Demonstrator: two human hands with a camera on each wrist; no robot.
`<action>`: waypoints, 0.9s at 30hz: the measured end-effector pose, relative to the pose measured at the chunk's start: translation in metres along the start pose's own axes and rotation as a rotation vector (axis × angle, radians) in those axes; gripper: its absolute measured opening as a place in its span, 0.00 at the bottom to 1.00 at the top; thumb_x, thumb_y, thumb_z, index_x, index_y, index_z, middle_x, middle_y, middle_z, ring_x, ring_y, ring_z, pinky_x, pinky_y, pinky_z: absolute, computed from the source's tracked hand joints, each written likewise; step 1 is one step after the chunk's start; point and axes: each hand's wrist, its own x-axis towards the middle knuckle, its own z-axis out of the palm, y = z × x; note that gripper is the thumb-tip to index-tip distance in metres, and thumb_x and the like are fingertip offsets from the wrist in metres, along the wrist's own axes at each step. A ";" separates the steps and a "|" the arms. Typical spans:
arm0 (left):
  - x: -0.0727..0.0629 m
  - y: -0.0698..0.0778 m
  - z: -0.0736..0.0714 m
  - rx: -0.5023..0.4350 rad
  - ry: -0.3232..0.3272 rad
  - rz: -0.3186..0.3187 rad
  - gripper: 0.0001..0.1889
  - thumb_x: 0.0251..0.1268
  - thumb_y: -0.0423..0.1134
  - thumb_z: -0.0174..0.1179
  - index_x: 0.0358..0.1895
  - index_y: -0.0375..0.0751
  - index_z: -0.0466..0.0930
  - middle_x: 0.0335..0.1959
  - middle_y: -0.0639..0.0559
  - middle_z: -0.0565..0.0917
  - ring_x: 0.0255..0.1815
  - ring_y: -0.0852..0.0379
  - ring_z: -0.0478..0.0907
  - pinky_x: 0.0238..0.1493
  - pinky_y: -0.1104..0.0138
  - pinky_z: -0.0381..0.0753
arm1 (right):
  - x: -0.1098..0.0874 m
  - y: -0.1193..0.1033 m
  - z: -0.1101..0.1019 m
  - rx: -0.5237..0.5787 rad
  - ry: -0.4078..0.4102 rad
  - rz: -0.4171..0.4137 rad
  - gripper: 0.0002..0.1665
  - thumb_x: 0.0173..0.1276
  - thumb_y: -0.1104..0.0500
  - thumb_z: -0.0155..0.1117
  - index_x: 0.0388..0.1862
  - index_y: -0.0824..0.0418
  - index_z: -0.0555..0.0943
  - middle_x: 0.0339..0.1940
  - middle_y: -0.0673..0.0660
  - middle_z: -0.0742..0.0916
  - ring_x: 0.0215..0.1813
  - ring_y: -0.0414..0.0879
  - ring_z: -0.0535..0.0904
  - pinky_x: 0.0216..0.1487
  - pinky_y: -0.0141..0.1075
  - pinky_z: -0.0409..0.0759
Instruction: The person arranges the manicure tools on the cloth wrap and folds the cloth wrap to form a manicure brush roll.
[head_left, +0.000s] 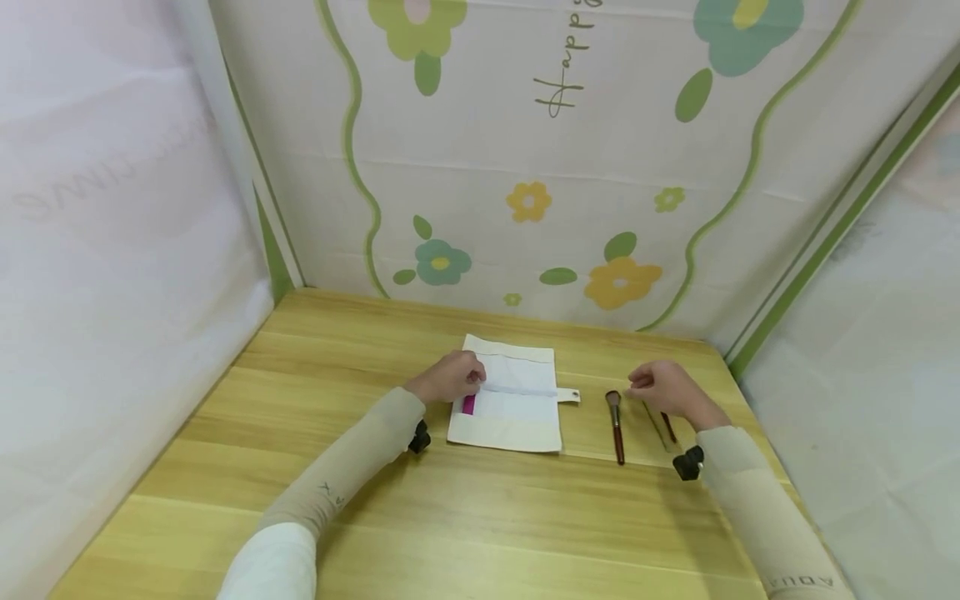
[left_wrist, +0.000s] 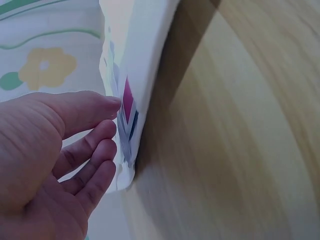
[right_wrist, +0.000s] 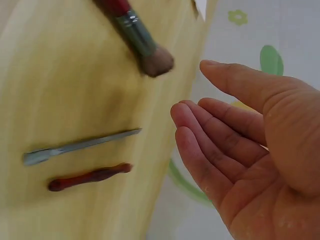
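A white fold-out tool case (head_left: 517, 404) lies spread on the wooden table, its snap strap pointing right. A magenta strip (left_wrist: 128, 102) shows at its left side. My left hand (head_left: 452, 377) is at that left edge, thumb and curled fingers pinching the case's thin inner layer; the index finger is mostly hidden. My right hand (head_left: 667, 388) hovers over the table on the right, fingers relaxed and holding nothing. Near it lie a makeup brush (head_left: 616, 425) with a dark red handle, a thin metal tool (right_wrist: 82, 146) with a flattened end, and a short dark red tool (right_wrist: 90, 177).
White cloth panels with printed flowers rise behind (head_left: 465, 150) and at both sides of the table (head_left: 360, 517). The brush lies between the case strap and the two thinner tools. A black wrist camera (head_left: 688, 463) sits under my right wrist.
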 end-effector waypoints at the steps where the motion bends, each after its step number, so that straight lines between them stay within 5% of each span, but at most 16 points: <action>1: 0.000 0.000 0.000 0.005 0.000 0.001 0.07 0.70 0.26 0.64 0.44 0.32 0.90 0.41 0.44 0.87 0.41 0.54 0.76 0.53 0.60 0.83 | -0.002 0.004 0.003 0.007 0.005 0.007 0.24 0.76 0.57 0.68 0.61 0.76 0.82 0.51 0.69 0.90 0.51 0.60 0.88 0.50 0.50 0.88; 12: 0.005 0.003 0.004 -0.002 -0.022 -0.022 0.08 0.72 0.27 0.64 0.45 0.33 0.92 0.47 0.43 0.91 0.50 0.50 0.84 0.60 0.57 0.85 | -0.003 0.014 0.030 0.043 0.056 0.126 0.25 0.72 0.45 0.72 0.50 0.66 0.90 0.45 0.63 0.92 0.40 0.50 0.86 0.39 0.43 0.85; 15: 0.006 0.003 0.004 0.001 -0.020 -0.023 0.08 0.71 0.26 0.64 0.45 0.33 0.92 0.47 0.43 0.91 0.51 0.49 0.84 0.60 0.57 0.85 | 0.002 0.010 0.032 0.040 0.035 0.181 0.23 0.71 0.42 0.72 0.37 0.62 0.92 0.30 0.58 0.91 0.27 0.43 0.77 0.29 0.38 0.76; 19: 0.006 0.002 0.004 -0.001 -0.022 -0.021 0.08 0.71 0.26 0.64 0.45 0.33 0.91 0.46 0.43 0.91 0.51 0.49 0.85 0.60 0.58 0.86 | 0.010 0.006 0.032 0.031 -0.008 0.261 0.31 0.68 0.38 0.73 0.19 0.61 0.87 0.09 0.49 0.76 0.17 0.41 0.60 0.22 0.34 0.62; 22: 0.006 0.002 0.005 -0.006 -0.027 -0.022 0.08 0.72 0.26 0.63 0.45 0.33 0.91 0.46 0.43 0.91 0.51 0.50 0.85 0.59 0.58 0.86 | 0.014 0.005 0.033 0.033 -0.025 0.289 0.34 0.66 0.37 0.74 0.14 0.62 0.85 0.07 0.47 0.72 0.16 0.40 0.57 0.22 0.33 0.60; 27: 0.006 0.001 0.005 -0.003 -0.023 -0.012 0.07 0.72 0.26 0.63 0.44 0.33 0.91 0.46 0.43 0.91 0.50 0.50 0.85 0.59 0.59 0.86 | 0.023 0.006 0.036 0.045 -0.028 0.290 0.29 0.65 0.40 0.77 0.15 0.61 0.87 0.13 0.55 0.85 0.17 0.43 0.68 0.24 0.34 0.65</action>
